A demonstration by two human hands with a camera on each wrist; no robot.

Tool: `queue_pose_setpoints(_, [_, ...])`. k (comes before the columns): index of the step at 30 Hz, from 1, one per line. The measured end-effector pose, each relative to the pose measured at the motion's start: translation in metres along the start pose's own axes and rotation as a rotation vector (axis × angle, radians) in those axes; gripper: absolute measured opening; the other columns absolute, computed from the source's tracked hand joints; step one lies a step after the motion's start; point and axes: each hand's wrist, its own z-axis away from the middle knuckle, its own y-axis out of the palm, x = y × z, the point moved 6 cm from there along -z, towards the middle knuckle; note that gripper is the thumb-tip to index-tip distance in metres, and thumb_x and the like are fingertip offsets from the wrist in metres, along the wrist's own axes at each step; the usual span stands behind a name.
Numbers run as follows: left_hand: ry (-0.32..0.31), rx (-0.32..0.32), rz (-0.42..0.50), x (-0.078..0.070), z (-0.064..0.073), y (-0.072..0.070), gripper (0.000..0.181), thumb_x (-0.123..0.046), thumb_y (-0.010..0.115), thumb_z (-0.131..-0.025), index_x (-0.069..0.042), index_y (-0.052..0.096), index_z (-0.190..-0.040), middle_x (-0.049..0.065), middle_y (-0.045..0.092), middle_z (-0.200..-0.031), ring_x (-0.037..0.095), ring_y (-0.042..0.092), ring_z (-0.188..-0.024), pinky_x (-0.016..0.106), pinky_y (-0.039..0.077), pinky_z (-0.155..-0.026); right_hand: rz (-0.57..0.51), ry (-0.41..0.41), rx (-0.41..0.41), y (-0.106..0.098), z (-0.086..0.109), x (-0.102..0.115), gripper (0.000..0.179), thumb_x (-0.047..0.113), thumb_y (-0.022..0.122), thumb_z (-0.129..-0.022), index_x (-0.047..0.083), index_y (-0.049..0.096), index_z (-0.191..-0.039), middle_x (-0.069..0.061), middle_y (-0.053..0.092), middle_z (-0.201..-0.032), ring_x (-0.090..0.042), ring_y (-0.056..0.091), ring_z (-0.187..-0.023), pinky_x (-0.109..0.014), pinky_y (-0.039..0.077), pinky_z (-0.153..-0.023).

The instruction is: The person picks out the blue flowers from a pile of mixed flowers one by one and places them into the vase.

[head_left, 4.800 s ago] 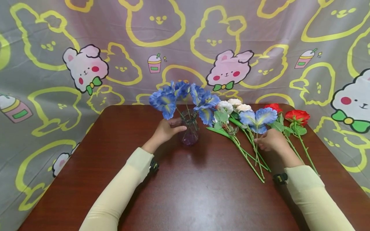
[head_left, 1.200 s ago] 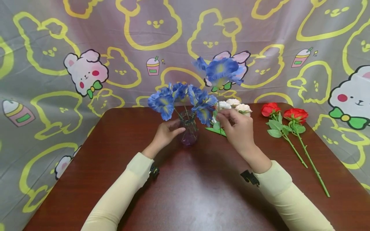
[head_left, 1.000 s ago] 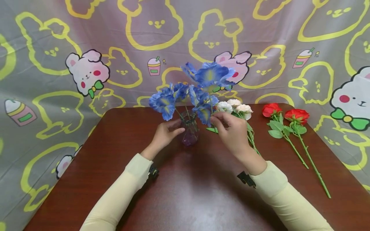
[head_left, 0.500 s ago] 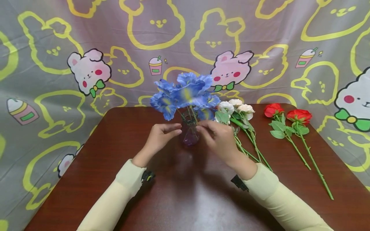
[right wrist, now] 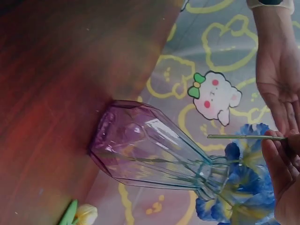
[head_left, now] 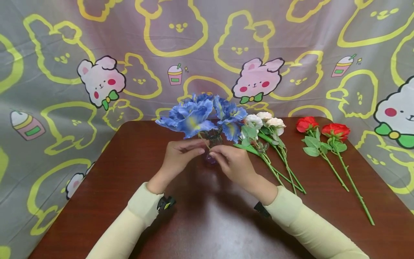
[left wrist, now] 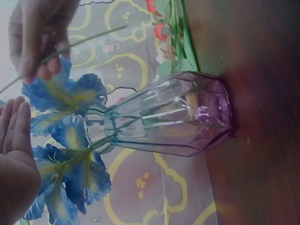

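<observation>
In the head view my right hand (head_left: 236,163) pinches the thin green stem of a blue iris (head_left: 194,117), its bloom leaning left. The stem's (left wrist: 93,40) lower end sticks out free, beside the glass vase (left wrist: 178,117), in the left wrist view. My left hand (head_left: 181,154) has its fingers straight, close to that stem; whether they touch it I cannot tell. The vase, purple at its base and teal at the neck, stands upright behind both hands. Other blue irises (head_left: 231,115) stand in it, partly hidden by the held bloom.
Right of the vase, white and cream flowers (head_left: 275,124) with green stems lie on the brown table (head_left: 207,230). Farther right lie two red roses (head_left: 336,132). A patterned curtain (head_left: 207,36) hangs behind the table.
My right hand has picked up the iris from the right, brought it over to the vase, then lowered it leftward in front. My left hand has come away from the vase towards the stem.
</observation>
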Motion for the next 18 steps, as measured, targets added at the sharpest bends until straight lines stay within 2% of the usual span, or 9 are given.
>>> queue_pose_setpoints(4, [0.044, -0.066, 0.053, -0.007, 0.0, -0.002, 0.02, 0.006, 0.07, -0.085, 0.007, 0.072, -0.105, 0.015, 0.072, -0.101, 0.025, 0.069, -0.096, 0.038, 0.056, -0.082, -0.007, 0.01, 0.006, 0.004, 0.005, -0.002, 0.01, 0.002, 0.075, -0.083, 0.002, 0.071, -0.093, -0.005, 0.072, -0.086, -0.012, 0.066, -0.071, -0.028, 0.054, -0.062])
queue_pose_setpoints(9, [0.05, -0.115, 0.139, -0.008, 0.0, -0.003, 0.016, 0.005, 0.071, -0.085, 0.012, 0.072, -0.099, 0.015, 0.073, -0.094, 0.027, 0.07, -0.092, 0.042, 0.055, -0.083, -0.012, 0.006, 0.008, 0.008, 0.008, -0.003, 0.01, 0.001, 0.076, -0.082, 0.002, 0.071, -0.091, -0.005, 0.072, -0.085, -0.012, 0.067, -0.071, -0.028, 0.054, -0.061])
queue_pose_setpoints(14, [0.038, -0.14, 0.244, -0.006, 0.0, -0.002, 0.014, 0.005, 0.072, -0.084, 0.006, 0.074, -0.098, 0.017, 0.073, -0.089, 0.03, 0.071, -0.088, 0.045, 0.055, -0.082, -0.014, 0.011, 0.022, 0.012, 0.009, -0.003, 0.011, 0.002, 0.076, -0.082, 0.001, 0.071, -0.091, -0.005, 0.072, -0.086, -0.012, 0.067, -0.072, -0.028, 0.053, -0.06])
queue_pose_setpoints(18, [0.026, -0.156, 0.282, -0.005, 0.0, -0.002, 0.016, 0.007, 0.072, -0.083, 0.002, 0.074, -0.099, 0.019, 0.072, -0.087, 0.031, 0.071, -0.086, 0.046, 0.056, -0.08, -0.007, 0.01, 0.023, 0.013, 0.009, -0.004, 0.012, 0.002, 0.076, -0.081, 0.002, 0.071, -0.092, -0.005, 0.072, -0.086, -0.014, 0.068, -0.074, -0.03, 0.055, -0.063])
